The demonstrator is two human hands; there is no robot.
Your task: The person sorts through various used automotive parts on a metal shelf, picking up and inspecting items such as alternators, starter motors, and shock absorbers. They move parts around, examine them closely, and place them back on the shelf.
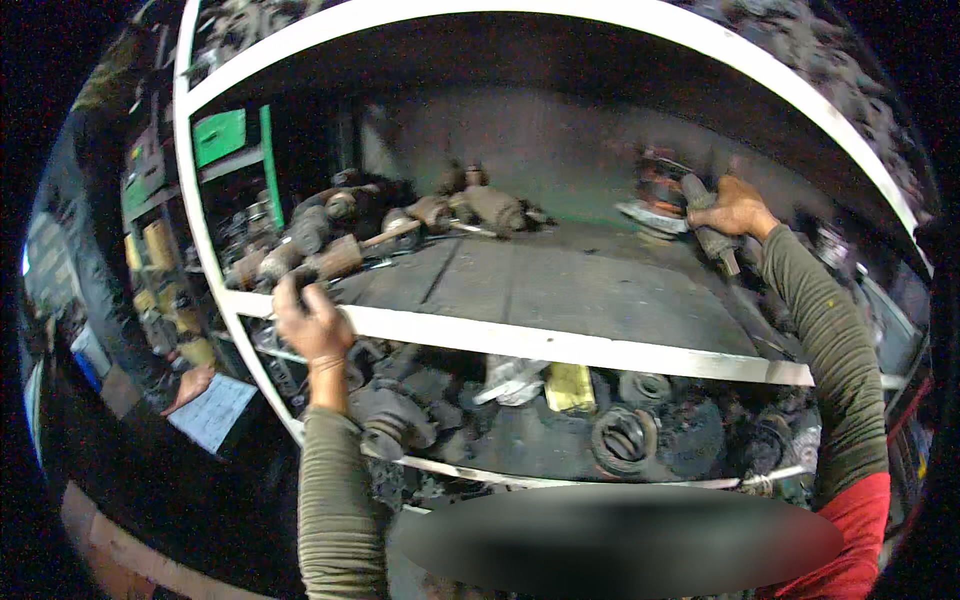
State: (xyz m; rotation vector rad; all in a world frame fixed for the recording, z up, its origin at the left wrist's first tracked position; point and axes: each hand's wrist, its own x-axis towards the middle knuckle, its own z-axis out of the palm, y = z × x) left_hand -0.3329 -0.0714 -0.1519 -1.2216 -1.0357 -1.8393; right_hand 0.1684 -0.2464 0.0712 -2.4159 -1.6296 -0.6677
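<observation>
At the right of the shelf, my right hand (738,210) is closed around a dark, grimy shaft-like metal part (716,246), which stands tilted. Beside it sits a stack of round parts with orange and pale layers (660,200). My left hand (314,322) is at the white front rail (480,336), its fingers curled at the near end of the row of worn parts. Something dark shows between finger and thumb, too blurred to name. Just behind it lies a brownish cylindrical part (338,257).
Greasy shaft-like parts (495,208) lie along the shelf's left and back. Below are a yellow packet (569,387), ring-shaped parts (625,440) and a flanged part (395,415). At left, another person's hand (190,388) rests by a white sheet (213,412).
</observation>
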